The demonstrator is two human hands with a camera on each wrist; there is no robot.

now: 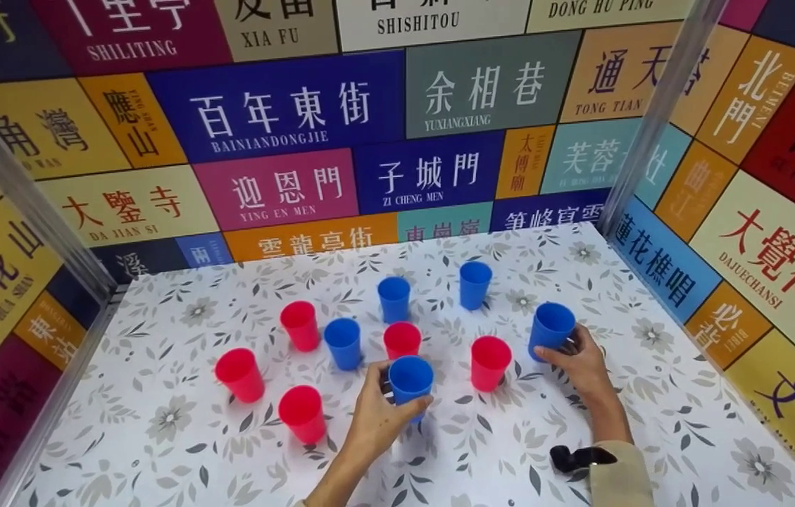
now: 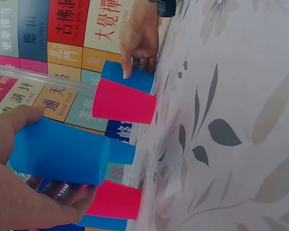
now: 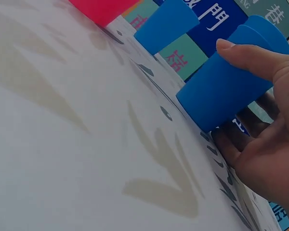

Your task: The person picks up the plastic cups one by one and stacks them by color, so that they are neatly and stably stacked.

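My left hand (image 1: pixel 377 415) grips a blue cup (image 1: pixel 411 377) round its side, thumb on the near face. In the left wrist view that blue cup (image 2: pixel 62 150) is raised off the tabletop. Over on the right, my right hand (image 1: pixel 585 362) holds another blue cup (image 1: pixel 551 329), its base down at the cloth in the right wrist view, thumb across the side of the cup (image 3: pixel 231 79). A red cup (image 1: pixel 491 365) stands between the two hands. Just behind the left hand's cup is a red cup (image 1: pixel 402 339), partly hidden by it.
Blue cups (image 1: pixel 393 301), (image 1: pixel 475 286) stand at the back, with a blue cup (image 1: pixel 343 345) nearer the middle. To the left are red cups (image 1: pixel 299 327), (image 1: pixel 241 376), (image 1: pixel 303 415). The table (image 1: pixel 179 458) has a leaf-patterned cover; sign-printed walls (image 1: pixel 277 105) enclose it.
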